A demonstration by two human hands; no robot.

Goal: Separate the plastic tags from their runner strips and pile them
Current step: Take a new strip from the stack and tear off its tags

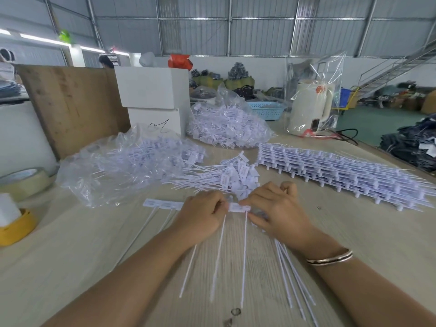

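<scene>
left hand [203, 215]: pinching the white plastic tag strip [238, 207], left side
tag strip: mid-table, between both hands, thin tails trailing toward the body
right hand [276, 208]: pinching its right end
handling: light, bendy, likely snaps at joints; grip the flat heads, not tails

pale wood table [70, 260]: loose tag pile [226, 175], runner strip stack [342, 171], two tag bags [132, 159], tape roll [26, 180].
</scene>
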